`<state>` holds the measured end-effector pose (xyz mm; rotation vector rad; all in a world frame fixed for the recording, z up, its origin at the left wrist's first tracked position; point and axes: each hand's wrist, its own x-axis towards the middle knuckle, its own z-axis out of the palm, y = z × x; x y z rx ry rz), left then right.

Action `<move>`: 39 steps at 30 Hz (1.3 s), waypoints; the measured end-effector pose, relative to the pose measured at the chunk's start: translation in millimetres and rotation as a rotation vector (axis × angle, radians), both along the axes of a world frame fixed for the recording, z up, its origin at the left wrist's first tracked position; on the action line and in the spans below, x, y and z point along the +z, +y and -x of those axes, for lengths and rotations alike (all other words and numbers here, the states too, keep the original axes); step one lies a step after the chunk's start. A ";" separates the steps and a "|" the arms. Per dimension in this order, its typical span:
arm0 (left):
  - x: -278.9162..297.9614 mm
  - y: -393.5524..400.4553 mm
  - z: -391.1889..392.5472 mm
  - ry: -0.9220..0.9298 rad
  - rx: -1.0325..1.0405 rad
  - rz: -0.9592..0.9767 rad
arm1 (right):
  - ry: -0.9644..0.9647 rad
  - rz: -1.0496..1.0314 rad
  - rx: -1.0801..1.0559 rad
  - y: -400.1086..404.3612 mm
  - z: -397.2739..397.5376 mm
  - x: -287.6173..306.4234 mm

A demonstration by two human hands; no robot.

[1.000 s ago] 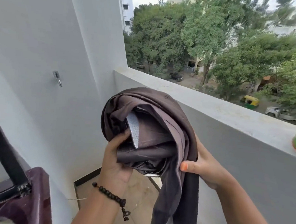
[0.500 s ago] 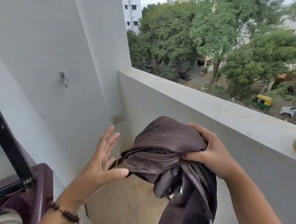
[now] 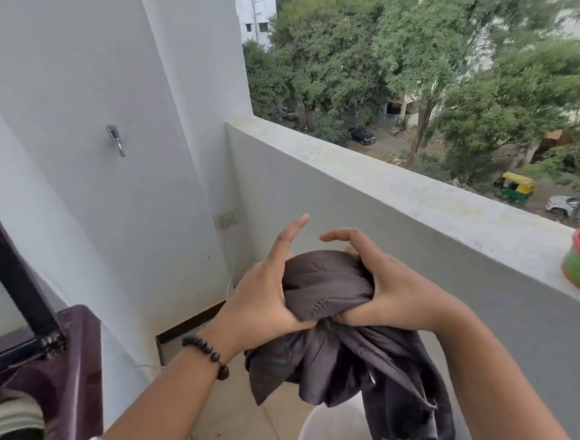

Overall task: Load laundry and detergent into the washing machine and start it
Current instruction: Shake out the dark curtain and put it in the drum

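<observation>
Both hands, left point(image 3: 262, 297) and right point(image 3: 389, 295), gripped the dark garment point(image 3: 325, 291), bunching it, probably for dropping into the washing machine point(image 3: 66, 358).

Both forearms were bare, with no sleeve reaching into view. The left hand point(image 3: 262, 297) wore a bracelet point(image 3: 208, 354) of dark round beads at the wrist, with one larger brownish bead hanging from it. The right hand point(image 3: 390, 292) carried nothing at the wrist. One fingernail looked painted orange.
</observation>
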<state>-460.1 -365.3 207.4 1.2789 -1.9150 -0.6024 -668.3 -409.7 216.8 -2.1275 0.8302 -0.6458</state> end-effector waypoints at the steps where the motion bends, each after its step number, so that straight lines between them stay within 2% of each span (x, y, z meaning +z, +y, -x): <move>1: -2.8 -1.7 -0.2 0.095 0.004 0.011 | -0.016 -0.034 0.018 -0.4 3.2 -1.5; 5: -0.8 -8.0 -1.4 0.469 0.013 0.039 | -0.145 -0.231 0.054 -5.2 22.7 -11.2; 10: 11.3 -19.2 -10.2 0.838 0.054 0.148 | -0.359 -0.399 0.066 -8.9 42.1 -33.1; 14: 13.0 -24.0 -0.5 1.203 0.167 0.145 | -0.518 -0.542 0.088 -4.9 27.8 -50.2; 17: 3.5 -24.0 10.2 1.310 0.253 0.077 | -0.682 -0.591 0.031 -3.3 6.0 -55.7; 20: -12.7 -18.9 16.1 1.282 0.289 0.001 | -0.827 -0.581 -0.075 -7.5 -5.0 -61.4; 25: -33.4 -3.1 -4.4 1.050 0.267 -0.261 | -0.806 -0.421 -0.194 -14.2 -1.5 -54.4; 29: -14.5 6.4 -54.3 0.552 -0.009 -0.358 | -0.733 -0.290 -0.203 -24.9 6.4 -43.5; 32: 17.8 11.3 -63.5 0.170 0.030 -0.295 | -0.569 -0.181 -0.173 -29.2 8.5 -33.3; 37: 32.8 2.8 -17.2 -0.486 0.018 -0.096 | -0.199 -0.005 -0.036 -19.8 -9.3 -11.6; 39: 26.0 -1.9 0.6 -0.601 0.004 -0.046 | -0.077 0.102 0.000 -15.5 -14.8 -3.2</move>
